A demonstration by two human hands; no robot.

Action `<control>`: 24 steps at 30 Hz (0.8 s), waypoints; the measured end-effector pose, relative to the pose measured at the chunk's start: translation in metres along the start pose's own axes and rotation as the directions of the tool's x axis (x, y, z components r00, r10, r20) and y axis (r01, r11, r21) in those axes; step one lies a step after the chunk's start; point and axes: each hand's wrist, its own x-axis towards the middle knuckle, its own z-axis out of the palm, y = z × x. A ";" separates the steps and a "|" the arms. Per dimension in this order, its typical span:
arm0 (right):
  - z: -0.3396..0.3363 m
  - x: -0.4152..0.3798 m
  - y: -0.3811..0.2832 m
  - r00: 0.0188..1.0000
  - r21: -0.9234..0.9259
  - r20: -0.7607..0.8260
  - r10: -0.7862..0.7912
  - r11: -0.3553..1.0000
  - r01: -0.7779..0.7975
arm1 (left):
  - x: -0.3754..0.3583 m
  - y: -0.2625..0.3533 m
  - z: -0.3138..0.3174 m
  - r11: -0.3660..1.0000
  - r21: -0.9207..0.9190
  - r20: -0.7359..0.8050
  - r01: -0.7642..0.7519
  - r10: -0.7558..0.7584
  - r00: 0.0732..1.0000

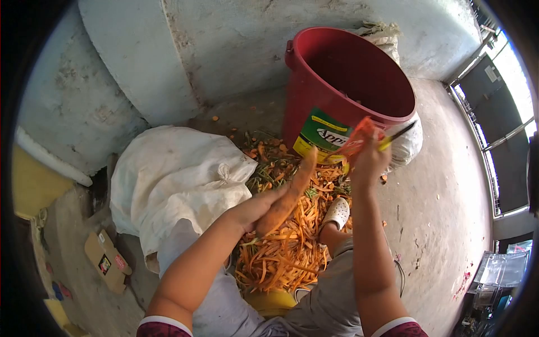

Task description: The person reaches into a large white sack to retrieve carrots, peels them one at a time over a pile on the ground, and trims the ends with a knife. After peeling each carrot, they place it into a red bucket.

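Observation:
A long, thick carrot (287,202) slants upward from my left hand (255,209), whose fingers are wrapped round its lower part. My right hand (370,160) is raised to the right of the carrot's tip, apart from it. It is closed on an orange-red tool, probably a peeler (359,136), smeared by motion. A yellow and black stick-like end (397,136) juts out to the right of the same hand. Beneath both hands, a heap of orange peelings (283,253) with some green scraps covers the floor between my legs.
A tall dark red bin (297,95) with a green and yellow label stands ahead, near the wall. On the left sits a bulky white sack (168,174). A piece of cardboard (108,261) lies on the floor. Clear plastic containers (501,268) are at the far right.

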 end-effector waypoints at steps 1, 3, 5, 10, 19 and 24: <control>0.006 -0.011 0.006 0.998 -0.009 0.067 -0.010 1.000 0.011 | 0.005 0.001 -0.002 0.996 -0.075 -0.026 -0.041 0.039 0.999; 0.018 -0.044 0.009 0.959 -0.196 0.230 -0.165 0.958 0.212 | 0.010 0.004 -0.004 0.984 -0.150 -0.081 -0.097 0.086 0.993; 0.030 -0.070 0.004 0.944 -0.112 0.302 -0.130 0.979 0.171 | 0.019 0.003 -0.010 0.971 -0.191 -0.068 -0.144 0.133 0.989; 0.036 -0.090 -0.008 0.924 -0.215 0.373 -0.085 0.961 0.175 | 0.011 0.012 0.008 0.911 -0.354 -0.118 -0.211 0.180 0.977; 0.029 -0.074 -0.007 0.929 -0.378 0.264 -0.260 0.858 0.347 | 0.010 0.010 0.006 0.992 -0.062 -0.069 -0.108 0.104 0.992; -0.013 0.029 0.029 0.930 -0.453 -0.161 -0.329 0.862 0.227 | -0.004 0.011 0.008 0.965 0.259 0.034 0.028 -0.039 0.999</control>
